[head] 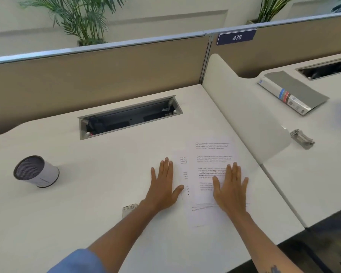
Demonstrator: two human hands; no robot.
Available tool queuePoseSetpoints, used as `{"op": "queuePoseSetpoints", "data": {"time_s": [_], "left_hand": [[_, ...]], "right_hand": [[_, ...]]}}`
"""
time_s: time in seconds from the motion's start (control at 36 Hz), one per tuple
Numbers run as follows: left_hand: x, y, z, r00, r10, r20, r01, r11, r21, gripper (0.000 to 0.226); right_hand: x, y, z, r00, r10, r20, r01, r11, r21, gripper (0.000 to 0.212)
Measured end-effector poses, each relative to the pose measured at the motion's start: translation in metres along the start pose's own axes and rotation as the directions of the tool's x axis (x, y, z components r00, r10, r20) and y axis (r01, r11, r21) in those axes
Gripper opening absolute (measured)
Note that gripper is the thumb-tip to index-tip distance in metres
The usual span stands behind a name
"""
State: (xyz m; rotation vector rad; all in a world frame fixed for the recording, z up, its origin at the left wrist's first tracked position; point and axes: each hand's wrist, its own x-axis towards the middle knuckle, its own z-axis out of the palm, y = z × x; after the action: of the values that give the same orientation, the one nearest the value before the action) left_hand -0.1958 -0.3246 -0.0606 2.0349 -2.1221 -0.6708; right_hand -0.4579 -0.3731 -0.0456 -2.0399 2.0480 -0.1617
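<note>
Several printed paper sheets (212, 154) lie overlapping on the white desk (98, 174), right of centre. My right hand (231, 189) lies flat on the top sheet with straight fingers. My left hand (163, 184) lies flat on the desk just left of the sheets, its thumb touching the edge of a lower sheet. A small metal clip-like object (128, 209) sits partly hidden behind my left forearm.
A white cylinder with a mesh end (36, 172) lies tipped at the left. An open cable tray (130, 117) is set into the desk behind. A white divider (242, 107) separates the right desk, which holds a binder (291, 91) and a metal clip (302, 137).
</note>
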Motion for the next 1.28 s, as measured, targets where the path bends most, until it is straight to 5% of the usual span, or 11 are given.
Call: {"op": "queuePoseSetpoints", "data": {"time_s": [0.28,0.83,1.28], "left_hand": [[0.014,0.006,0.005,1.0,0.008,0.029,-0.012,0.992,0.126,0.098],[0.018,0.007,0.008,1.0,-0.004,0.017,0.003,0.995,0.103,0.09],[0.022,0.03,0.003,1.0,-0.024,-0.001,0.024,0.993,-0.118,0.095]], "right_hand": [[0.013,0.031,0.005,0.993,0.026,0.111,-0.023,0.999,-0.027,0.096],[-0.012,0.03,0.017,0.994,-0.098,0.05,0.099,0.995,-0.014,0.099],[-0.031,0.02,0.038,0.993,-0.112,-0.027,0.112,0.994,-0.01,0.097]]}}
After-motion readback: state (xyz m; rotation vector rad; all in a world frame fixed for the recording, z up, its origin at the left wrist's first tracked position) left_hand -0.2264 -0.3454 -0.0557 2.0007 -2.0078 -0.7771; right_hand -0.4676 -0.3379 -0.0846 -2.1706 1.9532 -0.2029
